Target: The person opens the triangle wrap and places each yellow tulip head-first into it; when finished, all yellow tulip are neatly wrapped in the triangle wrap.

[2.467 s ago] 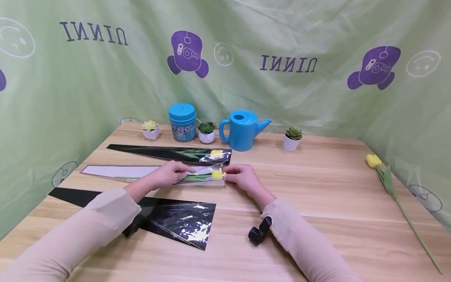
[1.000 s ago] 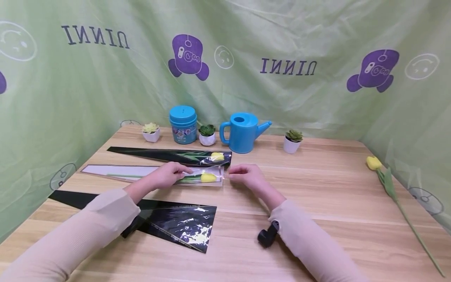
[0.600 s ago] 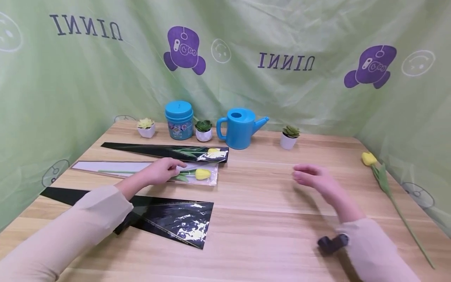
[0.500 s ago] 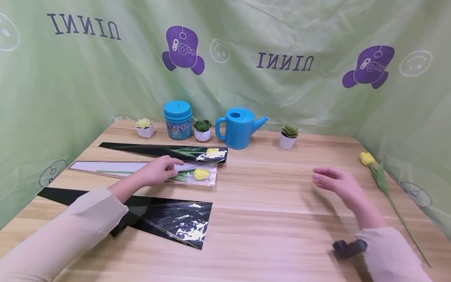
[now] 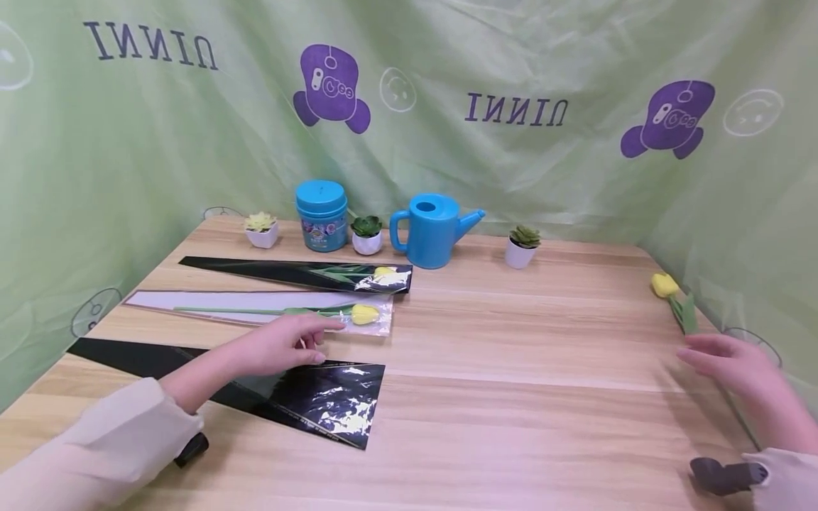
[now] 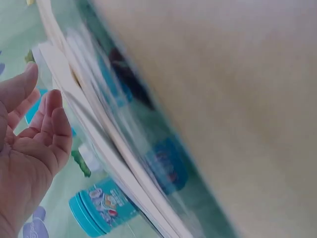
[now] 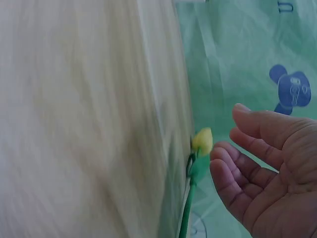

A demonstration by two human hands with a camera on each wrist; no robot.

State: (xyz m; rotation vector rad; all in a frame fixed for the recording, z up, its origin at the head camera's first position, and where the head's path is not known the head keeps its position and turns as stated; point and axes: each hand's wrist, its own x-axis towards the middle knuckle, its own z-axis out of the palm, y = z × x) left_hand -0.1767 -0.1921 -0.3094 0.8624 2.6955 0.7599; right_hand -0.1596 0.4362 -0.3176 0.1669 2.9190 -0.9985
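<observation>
My left hand (image 5: 275,348) hovers over the near black flower sleeve (image 5: 332,397), index finger extended and the others loosely bent, holding nothing. Just beyond it lies a pale clear-fronted sleeve (image 5: 211,301) with a yellow tulip (image 5: 365,314) inside. In the left wrist view the palm of the left hand (image 6: 29,144) shows with nothing in it. My right hand (image 5: 735,365) is at the table's right side, above the stem of a loose yellow tulip (image 5: 664,285), covering part of it. The right wrist view has the relaxed fingers (image 7: 225,178) apart from that tulip (image 7: 202,142).
A black sleeve (image 5: 255,268) holding another yellow tulip lies farther back. Along the rear edge stand a blue lidded tub (image 5: 322,216), a blue watering can (image 5: 431,231) and small potted succulents (image 5: 521,248). A green curtain (image 5: 549,50) encloses the back and sides of the wooden table (image 5: 511,426).
My right hand has let go of the pale sleeve's end and swung right to the loose tulip. The left hand has lifted off that sleeve and come nearer, over the near black sleeve.
</observation>
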